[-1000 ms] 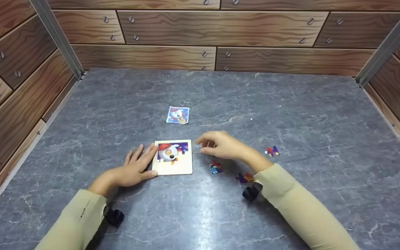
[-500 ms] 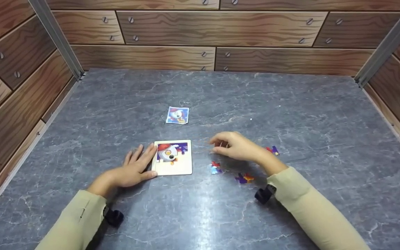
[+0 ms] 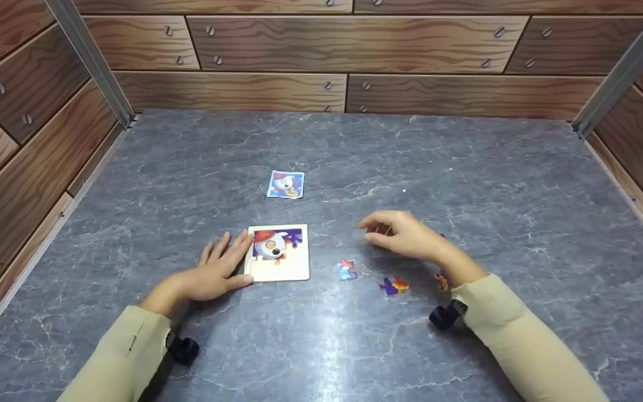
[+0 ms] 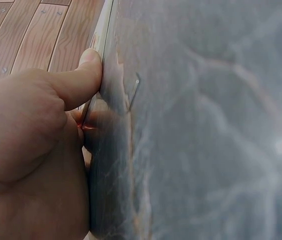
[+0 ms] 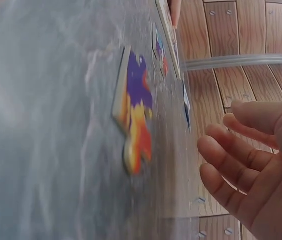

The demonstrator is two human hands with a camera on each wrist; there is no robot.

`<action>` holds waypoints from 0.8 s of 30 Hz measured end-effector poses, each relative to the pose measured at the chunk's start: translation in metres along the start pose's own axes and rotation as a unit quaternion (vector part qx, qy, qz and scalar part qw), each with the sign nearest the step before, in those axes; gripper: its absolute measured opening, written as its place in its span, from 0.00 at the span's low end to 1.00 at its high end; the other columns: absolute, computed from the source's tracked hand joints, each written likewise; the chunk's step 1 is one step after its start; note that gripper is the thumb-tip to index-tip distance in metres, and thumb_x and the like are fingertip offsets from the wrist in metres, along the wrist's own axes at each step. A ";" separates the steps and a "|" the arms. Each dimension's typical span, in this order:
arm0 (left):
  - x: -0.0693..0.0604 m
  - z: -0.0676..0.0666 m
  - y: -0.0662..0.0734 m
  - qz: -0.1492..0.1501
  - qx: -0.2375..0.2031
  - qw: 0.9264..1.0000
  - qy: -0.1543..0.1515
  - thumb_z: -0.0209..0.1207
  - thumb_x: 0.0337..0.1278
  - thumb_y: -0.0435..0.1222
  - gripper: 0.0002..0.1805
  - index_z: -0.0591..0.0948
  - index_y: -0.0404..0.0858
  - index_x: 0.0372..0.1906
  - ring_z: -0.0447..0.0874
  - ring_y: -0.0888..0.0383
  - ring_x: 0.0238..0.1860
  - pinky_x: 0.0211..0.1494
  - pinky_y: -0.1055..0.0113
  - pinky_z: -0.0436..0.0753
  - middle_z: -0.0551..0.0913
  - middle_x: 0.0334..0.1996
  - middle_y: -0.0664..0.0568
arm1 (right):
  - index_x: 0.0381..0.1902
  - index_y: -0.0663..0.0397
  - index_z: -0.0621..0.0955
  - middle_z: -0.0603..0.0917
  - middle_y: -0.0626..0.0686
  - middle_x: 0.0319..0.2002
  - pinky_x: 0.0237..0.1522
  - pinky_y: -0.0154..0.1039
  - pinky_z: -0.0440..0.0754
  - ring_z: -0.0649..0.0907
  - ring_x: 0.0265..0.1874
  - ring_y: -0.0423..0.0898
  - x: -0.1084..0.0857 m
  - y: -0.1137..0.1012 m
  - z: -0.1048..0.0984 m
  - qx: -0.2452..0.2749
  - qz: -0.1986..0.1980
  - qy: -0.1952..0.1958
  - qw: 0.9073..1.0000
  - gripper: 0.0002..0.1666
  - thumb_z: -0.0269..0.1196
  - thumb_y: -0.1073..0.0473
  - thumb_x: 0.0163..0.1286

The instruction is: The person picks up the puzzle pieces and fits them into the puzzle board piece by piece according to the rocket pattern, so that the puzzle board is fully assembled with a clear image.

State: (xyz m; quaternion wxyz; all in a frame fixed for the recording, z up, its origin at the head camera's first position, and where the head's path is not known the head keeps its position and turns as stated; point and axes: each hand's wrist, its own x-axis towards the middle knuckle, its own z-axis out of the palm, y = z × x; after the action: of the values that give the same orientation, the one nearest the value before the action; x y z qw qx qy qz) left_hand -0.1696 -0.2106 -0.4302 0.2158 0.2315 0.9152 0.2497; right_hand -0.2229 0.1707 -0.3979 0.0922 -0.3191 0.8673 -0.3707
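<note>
My left hand (image 3: 218,271) lies with fingers spread along the left edge of a square jigsaw board (image 3: 296,271). Its thumb and fingertips touch the rim. A dog-like head picture fills the board's upper part; bare wood shows below. My right hand (image 3: 402,234) hovers over the table right of the board, fingers loosely bent and nothing between them, as the right wrist view (image 5: 250,165) confirms. Nearby lie a red and light-blue puzzle piece (image 3: 347,271) and a purple and orange piece (image 3: 394,286). Another piece (image 3: 442,281) is partly covered by the right wrist, with a purple bit (image 3: 442,237) beyond it.
A small picture card (image 3: 286,185) with a similar dog-like head lies behind the board. The grey marbled table (image 3: 494,167) is bounded by wood-patterned walls (image 3: 349,47) at the back and sides. Two tiny white specks lie on the right half.
My right hand has moved right, away from the board, uncovering the purple and orange piece while its wrist now covers part of the pieces farther right. The left hand and board have stayed put.
</note>
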 end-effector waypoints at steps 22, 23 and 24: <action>-0.001 0.000 -0.001 0.001 0.002 1.000 -0.001 0.45 0.67 0.54 0.43 0.37 0.42 0.74 0.19 0.44 0.69 0.65 0.44 0.24 0.30 0.73 0.48 | 0.49 0.62 0.80 0.82 0.55 0.33 0.28 0.35 0.78 0.80 0.27 0.50 -0.047 0.032 -0.040 0.008 0.067 0.063 0.996 0.15 0.61 0.61 0.65; -0.001 0.000 -0.001 0.000 0.003 1.000 -0.002 0.44 0.67 0.54 0.43 0.37 0.42 0.74 0.19 0.44 0.69 0.65 0.44 0.24 0.30 0.73 0.48 | 0.49 0.63 0.80 0.82 0.56 0.33 0.28 0.35 0.79 0.80 0.27 0.51 -0.050 0.034 -0.042 0.014 0.070 0.063 0.995 0.15 0.61 0.61 0.66; -0.001 0.000 -0.001 0.000 0.006 1.000 -0.002 0.44 0.67 0.54 0.43 0.37 0.42 0.74 0.19 0.44 0.69 0.65 0.45 0.24 0.30 0.73 0.48 | 0.48 0.63 0.80 0.83 0.56 0.33 0.28 0.35 0.79 0.81 0.28 0.53 -0.053 0.036 -0.044 0.016 0.074 0.065 0.995 0.15 0.61 0.61 0.66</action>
State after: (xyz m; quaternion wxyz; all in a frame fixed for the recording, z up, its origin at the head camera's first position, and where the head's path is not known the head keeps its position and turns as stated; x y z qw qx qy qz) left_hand -0.1693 -0.2116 -0.4299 0.2159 0.2330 0.9163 0.2438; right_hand -0.2166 0.2478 -0.3961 0.0679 -0.2280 0.8865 -0.3969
